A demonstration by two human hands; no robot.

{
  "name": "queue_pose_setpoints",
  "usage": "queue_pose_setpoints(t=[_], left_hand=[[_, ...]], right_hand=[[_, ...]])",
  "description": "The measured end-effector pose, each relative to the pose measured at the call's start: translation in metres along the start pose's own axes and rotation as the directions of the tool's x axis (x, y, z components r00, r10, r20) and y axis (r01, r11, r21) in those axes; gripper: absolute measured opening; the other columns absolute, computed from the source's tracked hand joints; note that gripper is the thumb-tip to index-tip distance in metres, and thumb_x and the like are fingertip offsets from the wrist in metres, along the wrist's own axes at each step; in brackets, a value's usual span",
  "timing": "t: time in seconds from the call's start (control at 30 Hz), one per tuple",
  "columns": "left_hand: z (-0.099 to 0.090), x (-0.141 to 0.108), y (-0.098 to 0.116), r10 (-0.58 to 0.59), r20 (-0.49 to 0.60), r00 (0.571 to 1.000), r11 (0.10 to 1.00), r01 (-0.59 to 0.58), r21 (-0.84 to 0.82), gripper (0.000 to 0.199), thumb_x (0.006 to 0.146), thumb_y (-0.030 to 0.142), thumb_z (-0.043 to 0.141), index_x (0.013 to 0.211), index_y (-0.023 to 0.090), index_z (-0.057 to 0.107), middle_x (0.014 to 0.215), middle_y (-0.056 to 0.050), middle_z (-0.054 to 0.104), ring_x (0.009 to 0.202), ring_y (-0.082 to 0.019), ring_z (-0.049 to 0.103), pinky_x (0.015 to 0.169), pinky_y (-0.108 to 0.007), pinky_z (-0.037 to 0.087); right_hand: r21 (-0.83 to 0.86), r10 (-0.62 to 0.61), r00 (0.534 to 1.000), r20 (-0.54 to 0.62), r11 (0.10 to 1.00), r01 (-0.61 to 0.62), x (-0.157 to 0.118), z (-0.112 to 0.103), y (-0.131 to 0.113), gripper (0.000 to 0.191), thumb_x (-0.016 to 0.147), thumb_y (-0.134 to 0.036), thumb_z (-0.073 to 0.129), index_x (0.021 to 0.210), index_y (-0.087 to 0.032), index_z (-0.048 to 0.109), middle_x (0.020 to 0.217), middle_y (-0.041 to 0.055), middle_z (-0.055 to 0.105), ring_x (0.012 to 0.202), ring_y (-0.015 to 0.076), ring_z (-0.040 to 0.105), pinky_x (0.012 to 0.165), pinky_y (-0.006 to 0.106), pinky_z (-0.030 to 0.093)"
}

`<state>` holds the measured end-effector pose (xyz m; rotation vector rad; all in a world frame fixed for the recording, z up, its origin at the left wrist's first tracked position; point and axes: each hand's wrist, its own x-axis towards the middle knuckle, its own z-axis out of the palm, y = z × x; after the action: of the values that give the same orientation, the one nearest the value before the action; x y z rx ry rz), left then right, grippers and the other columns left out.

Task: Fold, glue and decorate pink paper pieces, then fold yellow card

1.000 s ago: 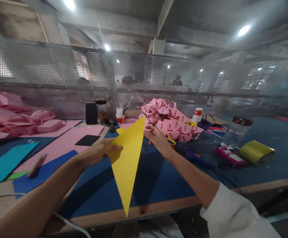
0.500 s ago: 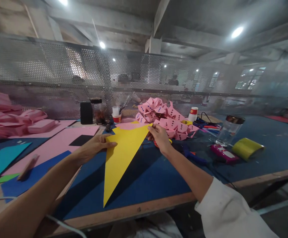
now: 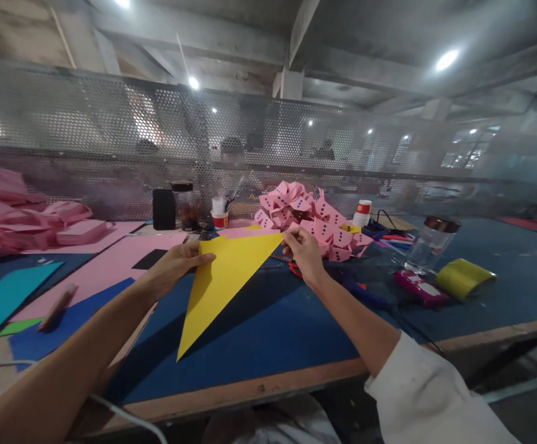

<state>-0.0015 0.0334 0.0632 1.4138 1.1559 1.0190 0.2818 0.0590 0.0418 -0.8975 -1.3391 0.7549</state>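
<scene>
Pinching a flat, triangular sheet of bright yellow paper (image 3: 226, 271) near its upper left corner with the bare left hand (image 3: 180, 262), thumb on top and fingers behind, closed down to the paper. Pinching the upper right corner with the bare right hand (image 3: 304, 250), thumb and fingertip pressed together. Holding the sheet between the 2 hands, apparently raised, judging by the dark shadow cast on the flat blue work surface (image 3: 305, 336).

Running the sheet's long edge diagonally from the right hand's corner down to a sharp tip at lower left, toward the straight, brown near edge (image 3: 259, 390). Pointing that tip below the left hand, and so having the left hand nearer to it than the right. Not being able to tell of any contact between tip and surface.

Showing, just beyond the right hand, a loose pile of folded pink paper pieces with dark dots (image 3: 328, 229). Showing, to the left of the left hand, a black flat rectangle (image 3: 148, 259) lying on a long pink sheet (image 3: 106, 262). Farther out to the right, seeing a clear, brown-lidded jar (image 3: 428, 246) near a magenta, rounded handheld thing (image 3: 419, 288).
</scene>
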Motion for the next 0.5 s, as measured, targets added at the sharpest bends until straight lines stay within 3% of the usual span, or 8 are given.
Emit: queue_pose_setpoints(t=[0.13,0.27,0.3,0.37,0.43,0.5], left_hand=[[0.001,-0.003,0.002,0.03,0.007,1.0,0.999,-0.031,0.032,0.044,0.066,0.042,0.084,0.101,0.02,0.068,0.097,-0.005,0.078,0.085,-0.023,0.074,0.07,-0.027,0.059],[0.001,-0.004,0.001,-0.004,0.066,0.998,1.0,0.004,-0.009,0.047,0.063,0.042,0.085,0.1,0.02,0.067,0.096,-0.006,0.077,0.083,-0.025,0.074,0.071,-0.032,0.06],[0.002,-0.004,0.001,-0.019,0.089,0.996,1.0,0.021,-0.022,0.048,0.063,0.043,0.085,0.101,0.02,0.067,0.096,-0.006,0.077,0.084,-0.026,0.074,0.072,-0.033,0.06],[0.004,-0.005,0.002,-0.021,0.129,0.991,1.0,0.024,-0.02,0.05,0.063,0.043,0.085,0.102,0.02,0.065,0.096,-0.006,0.077,0.085,-0.026,0.073,0.073,-0.033,0.06],[0.005,-0.006,0.001,0.006,0.166,0.986,1.0,-0.008,0.013,0.05,0.065,0.045,0.083,0.103,0.019,0.064,0.095,-0.006,0.076,0.085,-0.025,0.073,0.071,-0.031,0.059],[0.007,-0.006,-0.003,0.026,0.194,0.981,0.998,-0.036,0.051,0.047,0.067,0.046,0.082,0.1,0.019,0.063,0.091,-0.006,0.076,0.082,-0.024,0.073,0.068,-0.03,0.058]], right_hand=[[-0.064,-0.069,0.997,-0.037,0.996,0.066,0.005,-0.005,-0.001,0.025,0.09,-0.042,0.054,0.084,-0.019,0.062,0.074,0.0023,0.066,0.062,0.0156,0.062,0.062,0.028,0.051],[-0.18,-0.25,0.967,-0.051,0.955,0.237,-0.005,-0.009,-0.02,0.02,0.09,-0.036,0.061,0.103,-0.021,0.063,0.107,0.0069,0.066,0.101,0.021,0.061,0.094,0.036,0.046],[-0.289,-0.373,0.925,0.071,0.88,0.377,-0.011,-0.009,-0.027,0.022,0.092,-0.037,0.06,0.108,-0.022,0.063,0.112,0.0078,0.065,0.108,0.0222,0.058,0.099,0.038,0.043],[-0.364,-0.472,0.768,0.433,0.688,0.628,-0.029,-0.007,-0.04,0.026,0.091,-0.039,0.065,0.111,-0.023,0.063,0.114,0.0067,0.066,0.113,0.0233,0.055,0.102,0.04,0.039],[-0.356,-0.406,0.603,0.687,0.536,0.766,-0.047,-0.003,-0.046,0.034,0.09,-0.04,0.068,0.119,-0.024,0.061,0.12,0.007,0.065,0.115,0.0239,0.053,0.102,0.04,0.038],[-0.339,-0.334,0.487,0.807,0.413,0.845,-0.062,0.0,-0.045,0.026,0.095,-0.035,0.062,0.117,-0.022,0.062,0.117,0.0076,0.065,0.112,0.0234,0.054,0.098,0.04,0.038]])
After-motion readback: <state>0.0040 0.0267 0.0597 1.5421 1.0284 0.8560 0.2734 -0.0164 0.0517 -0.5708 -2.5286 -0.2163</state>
